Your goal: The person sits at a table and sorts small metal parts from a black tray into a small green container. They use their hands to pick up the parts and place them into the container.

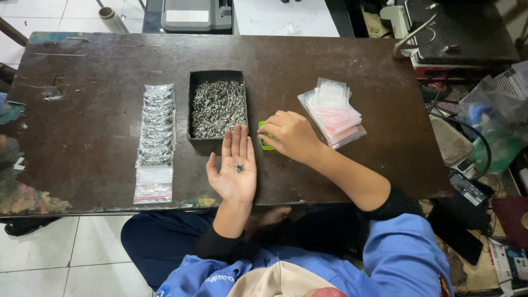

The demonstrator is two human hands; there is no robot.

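Left grip palm-up under screws

Dark brown wooden worktop: open surface along the far edge and across the left end. Obstacles, left to right: long row of filled clear plastic bags; black rectangular tray of small silver screws, centre; stack of empty clear zip bags, right of centre. Bare lanes run between row and tray, and between tray and stack. Right edge crowded by cables and clutter.
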